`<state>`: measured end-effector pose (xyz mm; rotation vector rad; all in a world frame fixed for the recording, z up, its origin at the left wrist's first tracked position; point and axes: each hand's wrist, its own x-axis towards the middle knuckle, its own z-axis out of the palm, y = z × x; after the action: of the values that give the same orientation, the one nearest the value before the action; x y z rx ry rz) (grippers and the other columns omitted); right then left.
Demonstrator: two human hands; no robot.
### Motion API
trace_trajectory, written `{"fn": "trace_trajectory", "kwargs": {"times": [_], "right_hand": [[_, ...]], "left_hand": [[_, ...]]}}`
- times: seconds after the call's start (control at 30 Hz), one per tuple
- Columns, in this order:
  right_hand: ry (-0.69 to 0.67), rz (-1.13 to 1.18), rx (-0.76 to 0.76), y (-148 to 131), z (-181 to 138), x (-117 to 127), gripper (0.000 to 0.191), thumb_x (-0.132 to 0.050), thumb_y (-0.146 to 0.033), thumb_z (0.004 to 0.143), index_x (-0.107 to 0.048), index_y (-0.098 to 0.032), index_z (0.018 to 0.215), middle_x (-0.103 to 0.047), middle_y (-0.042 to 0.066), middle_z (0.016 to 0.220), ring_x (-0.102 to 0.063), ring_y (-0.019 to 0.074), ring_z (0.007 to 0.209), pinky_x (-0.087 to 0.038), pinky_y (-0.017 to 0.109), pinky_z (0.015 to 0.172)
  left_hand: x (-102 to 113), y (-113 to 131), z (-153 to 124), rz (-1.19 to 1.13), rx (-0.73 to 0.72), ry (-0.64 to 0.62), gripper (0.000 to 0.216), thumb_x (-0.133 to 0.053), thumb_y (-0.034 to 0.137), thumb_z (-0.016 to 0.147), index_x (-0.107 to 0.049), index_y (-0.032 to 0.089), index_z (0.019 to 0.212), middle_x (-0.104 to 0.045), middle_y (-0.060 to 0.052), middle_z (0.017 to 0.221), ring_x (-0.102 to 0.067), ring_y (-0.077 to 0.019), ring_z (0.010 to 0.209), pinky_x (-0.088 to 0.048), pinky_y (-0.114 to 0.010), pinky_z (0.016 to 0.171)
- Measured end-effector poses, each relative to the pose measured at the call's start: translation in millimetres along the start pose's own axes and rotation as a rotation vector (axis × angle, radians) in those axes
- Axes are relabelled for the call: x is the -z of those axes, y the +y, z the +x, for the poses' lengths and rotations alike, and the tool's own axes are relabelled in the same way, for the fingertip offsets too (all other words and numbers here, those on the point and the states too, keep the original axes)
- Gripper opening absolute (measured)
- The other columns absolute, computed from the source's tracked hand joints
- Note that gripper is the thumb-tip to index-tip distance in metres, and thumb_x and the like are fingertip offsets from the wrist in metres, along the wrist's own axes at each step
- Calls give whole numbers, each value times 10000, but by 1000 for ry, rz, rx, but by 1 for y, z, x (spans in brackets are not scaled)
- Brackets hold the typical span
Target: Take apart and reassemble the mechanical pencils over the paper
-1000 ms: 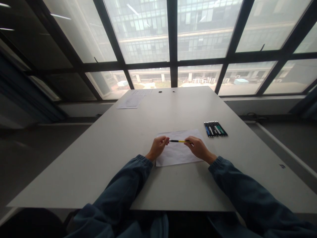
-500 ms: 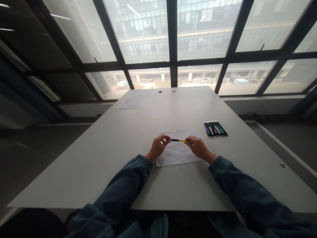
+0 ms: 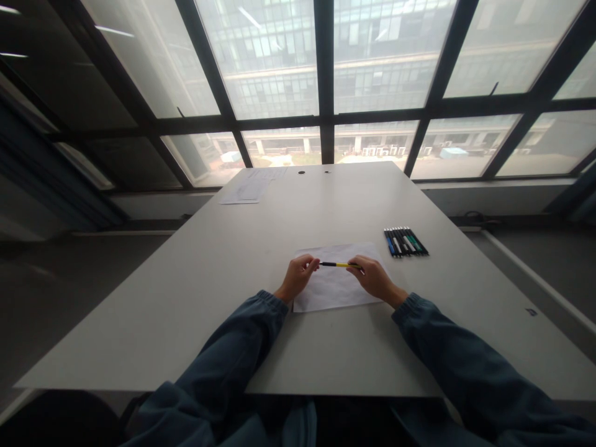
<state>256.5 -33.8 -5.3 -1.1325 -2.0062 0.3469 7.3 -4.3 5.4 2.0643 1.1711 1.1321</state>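
A yellow and black pen is held level between both hands above a white sheet of paper on the grey table. My left hand pinches the pen's black left end with curled fingers. My right hand grips the yellow right end, fingers closed round it. Both wrists rest near the sheet's side edges.
A row of several pens lies to the right of the sheet. Printed papers lie at the table's far left near the window. Two small round holes sit in the tabletop's far edge.
The left hand's fingers opened slightly at the pen's end and have closed on it again. The pen and right hand have barely moved.
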Motion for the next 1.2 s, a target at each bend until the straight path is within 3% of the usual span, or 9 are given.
{"fn": "trace_trajectory", "kwargs": {"times": [0.37,0.73,0.9,1.07,1.2], "right_hand": [[11,8,-8,-1,1,1,130,-592,-304,923,-648,-195,881,-648,39,798,-544,162,680,-396,274,623],[12,9,-15,0,1,1,156,-581,-329,929,-651,-199,880,-647,37,788,-542,161,670,-391,271,616],[19,10,-15,1,1,1,142,-590,-317,925,-650,-196,881,-647,38,797,-540,159,674,-390,268,621],[13,5,-10,1,1,0,146,-589,-320,926,-653,-196,884,-652,39,797,-546,160,677,-394,268,621],[8,12,-11,0,0,1,151,-587,-328,927,-655,-198,894,-658,45,812,-554,164,685,-405,273,625]], "left_hand": [[1,-1,-1,33,-45,13,291,-575,415,910,-659,171,775,-665,-24,760,-553,-137,677,-438,-248,625],[0,1,-1,-43,-110,26,117,-635,298,878,-657,184,881,-661,-35,837,-610,-142,754,-479,-253,642],[-1,1,-2,-67,-87,20,248,-683,350,843,-627,186,1020,-677,-46,920,-619,-147,792,-473,-248,644],[0,-3,-1,17,-24,-15,333,-536,435,931,-661,164,783,-666,-27,755,-568,-134,676,-434,-246,610],[0,-3,0,42,-27,-14,328,-571,428,910,-667,165,739,-664,-18,709,-554,-133,646,-426,-248,597]]}}
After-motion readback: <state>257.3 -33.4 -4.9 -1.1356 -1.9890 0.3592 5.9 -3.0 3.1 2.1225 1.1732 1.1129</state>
